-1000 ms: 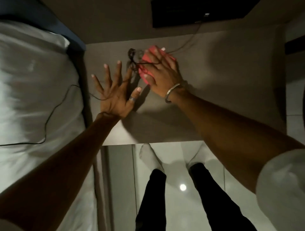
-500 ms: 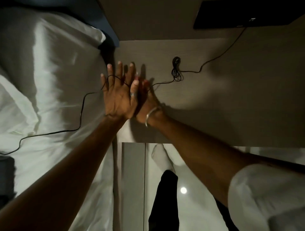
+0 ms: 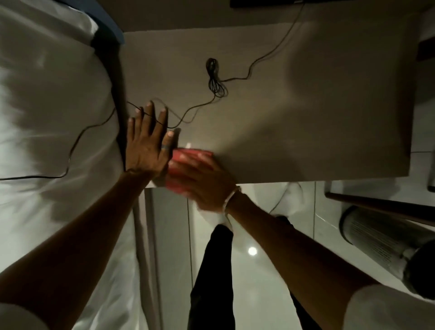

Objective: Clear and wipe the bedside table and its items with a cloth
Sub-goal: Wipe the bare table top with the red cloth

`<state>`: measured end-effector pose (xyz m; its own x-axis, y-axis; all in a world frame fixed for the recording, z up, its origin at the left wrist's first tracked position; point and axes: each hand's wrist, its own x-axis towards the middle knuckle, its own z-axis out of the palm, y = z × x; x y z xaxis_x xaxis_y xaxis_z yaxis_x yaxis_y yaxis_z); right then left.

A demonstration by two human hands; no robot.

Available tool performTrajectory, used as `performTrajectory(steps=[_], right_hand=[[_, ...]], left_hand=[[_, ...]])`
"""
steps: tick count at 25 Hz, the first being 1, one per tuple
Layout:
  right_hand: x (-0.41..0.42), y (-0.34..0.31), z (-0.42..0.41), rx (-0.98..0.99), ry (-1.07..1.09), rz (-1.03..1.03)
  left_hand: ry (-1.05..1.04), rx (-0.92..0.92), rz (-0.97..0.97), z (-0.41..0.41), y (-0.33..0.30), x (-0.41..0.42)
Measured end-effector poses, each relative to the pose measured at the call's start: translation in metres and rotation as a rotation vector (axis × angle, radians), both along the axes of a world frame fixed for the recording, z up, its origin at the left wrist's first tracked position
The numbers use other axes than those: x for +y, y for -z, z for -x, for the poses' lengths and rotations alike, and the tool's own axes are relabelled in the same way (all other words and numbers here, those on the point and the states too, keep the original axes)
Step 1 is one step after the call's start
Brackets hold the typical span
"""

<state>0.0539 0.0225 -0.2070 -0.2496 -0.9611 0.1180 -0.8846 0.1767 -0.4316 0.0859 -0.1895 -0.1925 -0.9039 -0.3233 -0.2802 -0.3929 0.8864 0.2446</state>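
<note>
The bedside table (image 3: 306, 117) is a pale bare top seen from above. My right hand (image 3: 204, 186) presses a red cloth (image 3: 188, 157) flat on the table's front left edge; the hand is blurred by motion. My left hand (image 3: 148, 143) rests flat with fingers spread at the table's left edge, just left of the cloth. A thin black cable (image 3: 215, 77) lies on the table, bundled near the back, and runs over the fingers of my left hand onto the bed.
A white bed (image 3: 51, 117) borders the table on the left. A dark flat device (image 3: 270, 2) sits at the back edge. A grey ribbed cylinder (image 3: 376, 238) lies on the tiled floor at right. My legs stand below the table's front edge.
My right hand has dragged the red cloth from the back left of the table toward the front edge. My left hand stays at the left edge with the cable over its fingers.
</note>
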Motion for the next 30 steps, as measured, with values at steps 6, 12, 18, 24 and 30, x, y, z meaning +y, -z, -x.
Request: performTrajectory(steps=[6,12,18,24,30], right_hand=[[0.121,-0.004,0.096,-0.010,1.281,-0.220],[0.173,-0.007,0.154,-0.047,1.003,-0.202],[0.278,-0.017,0.127,0.054,0.463,-0.281],[0.312,-0.017,0.136,0.006,0.987,-0.425],[0.301,-0.024,0.140,-0.060,1.081,-0.437]], left_hand=[[-0.155,0.009,0.089,0.013,0.017,0.077],[-0.121,0.001,0.023,0.042,0.018,0.202],[0.171,-0.006,-0.016,0.086,0.016,0.277],[0.188,-0.024,-0.020,0.115,0.015,0.301],[0.126,-0.045,-0.020,0.120,0.008,0.306]])
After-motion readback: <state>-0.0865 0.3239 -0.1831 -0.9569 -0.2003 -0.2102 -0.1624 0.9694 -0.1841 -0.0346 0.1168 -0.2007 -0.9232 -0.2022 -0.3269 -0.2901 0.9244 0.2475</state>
